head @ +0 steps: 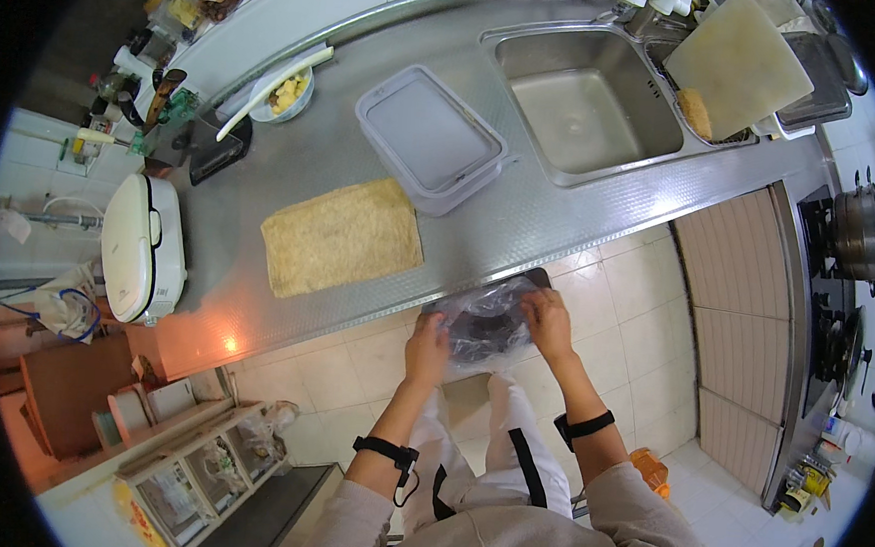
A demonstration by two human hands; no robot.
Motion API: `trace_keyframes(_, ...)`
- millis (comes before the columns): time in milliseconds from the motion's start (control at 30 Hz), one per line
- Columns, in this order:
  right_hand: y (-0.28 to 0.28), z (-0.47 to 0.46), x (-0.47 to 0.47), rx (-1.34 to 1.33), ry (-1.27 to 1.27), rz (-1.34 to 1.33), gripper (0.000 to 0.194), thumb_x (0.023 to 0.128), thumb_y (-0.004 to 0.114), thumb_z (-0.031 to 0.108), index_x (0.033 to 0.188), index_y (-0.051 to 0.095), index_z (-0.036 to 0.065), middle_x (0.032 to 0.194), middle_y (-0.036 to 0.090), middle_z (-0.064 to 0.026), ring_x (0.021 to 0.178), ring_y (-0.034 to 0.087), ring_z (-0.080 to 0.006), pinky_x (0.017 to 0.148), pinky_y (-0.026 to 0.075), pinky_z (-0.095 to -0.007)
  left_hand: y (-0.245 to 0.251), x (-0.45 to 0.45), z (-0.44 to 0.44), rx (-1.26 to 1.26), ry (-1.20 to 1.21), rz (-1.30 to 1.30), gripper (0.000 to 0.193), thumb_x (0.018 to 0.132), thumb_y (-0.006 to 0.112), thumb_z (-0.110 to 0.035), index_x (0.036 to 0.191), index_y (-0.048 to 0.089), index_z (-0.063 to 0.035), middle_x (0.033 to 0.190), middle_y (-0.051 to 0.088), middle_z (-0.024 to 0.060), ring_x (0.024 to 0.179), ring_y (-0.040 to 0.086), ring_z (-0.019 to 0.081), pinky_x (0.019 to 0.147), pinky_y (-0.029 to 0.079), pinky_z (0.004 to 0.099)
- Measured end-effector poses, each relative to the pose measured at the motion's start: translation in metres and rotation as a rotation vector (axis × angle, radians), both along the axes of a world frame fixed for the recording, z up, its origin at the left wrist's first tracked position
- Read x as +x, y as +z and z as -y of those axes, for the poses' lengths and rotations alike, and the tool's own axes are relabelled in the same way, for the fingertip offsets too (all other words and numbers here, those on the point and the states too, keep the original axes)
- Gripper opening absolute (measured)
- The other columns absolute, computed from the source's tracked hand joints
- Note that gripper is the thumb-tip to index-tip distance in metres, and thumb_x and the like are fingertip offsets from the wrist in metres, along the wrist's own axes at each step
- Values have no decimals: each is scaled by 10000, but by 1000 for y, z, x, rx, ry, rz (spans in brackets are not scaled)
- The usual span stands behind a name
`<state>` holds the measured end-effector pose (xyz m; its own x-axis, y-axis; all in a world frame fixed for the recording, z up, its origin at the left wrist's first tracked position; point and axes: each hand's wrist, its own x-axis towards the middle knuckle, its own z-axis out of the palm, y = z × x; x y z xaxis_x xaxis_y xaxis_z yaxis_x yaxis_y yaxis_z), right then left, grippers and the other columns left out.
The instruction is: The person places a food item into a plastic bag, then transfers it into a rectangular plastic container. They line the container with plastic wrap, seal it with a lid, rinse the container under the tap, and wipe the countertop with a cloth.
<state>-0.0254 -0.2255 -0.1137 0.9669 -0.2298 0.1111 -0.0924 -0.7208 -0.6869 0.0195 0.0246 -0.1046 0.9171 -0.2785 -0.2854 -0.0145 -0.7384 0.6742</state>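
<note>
A clear plastic bag (480, 317) spreads between my two hands, just below the counter's front edge. My left hand (427, 346) grips its left side, and the fingers are slightly blurred. On the opposite side, my right hand (550, 319) pinches the bag's rim. Under and behind the film is a dark container (538, 277), mostly hidden by the bag; it looks like a bin. Above my hands, on the metal counter (325, 146), lie a folded yellowish cloth (346, 239) and a translucent plastic box with a lid (431, 134).
A sink (582, 117) is set into the counter, with a cutting board (739, 66) at its right. To the left stand a white appliance (142, 248) and a bowl (294, 103) of yellow pieces. A pot (859, 232) sits on the stove; a shelf unit (199, 477) is lower left.
</note>
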Motion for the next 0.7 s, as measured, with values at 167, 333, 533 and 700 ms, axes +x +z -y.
trace_keyframes(167, 0, 17, 4, 294, -293, -37, 120, 819, 530, -50, 888, 595, 22, 881, 556, -166, 808, 569, -336, 722, 463, -365, -13, 1, -12, -130, 188, 175, 168, 883, 545, -93, 1046, 575, -66, 1060, 615, 118, 939, 609, 319, 810, 491, 376)
trace_keyframes(333, -25, 35, 14, 233, -301, -28, 367, 688, 420, -173, 928, 612, 27, 940, 577, -150, 919, 554, -332, 805, 445, -368, -53, 8, -20, -301, 399, 30, 211, 911, 536, -93, 1108, 606, -63, 1035, 650, 108, 932, 621, 238, 802, 480, 322)
trace_keyframes(533, -33, 38, 25, 181, -309, 70, 227, 796, 553, -44, 999, 632, 21, 948, 614, -88, 861, 576, -191, 724, 455, -291, -74, 14, -30, -238, 457, 63, 223, 912, 522, -76, 1106, 630, -53, 915, 671, 85, 834, 621, 171, 768, 477, 289)
trace_keyframes(700, -29, 51, 26, 325, -336, -347, 401, 831, 684, 375, 978, 642, 4, 917, 642, -129, 765, 604, -231, 684, 477, -339, -79, 16, -27, -282, 535, 18, 208, 916, 512, -78, 1078, 637, -43, 808, 656, 74, 729, 607, 164, 714, 476, 275)
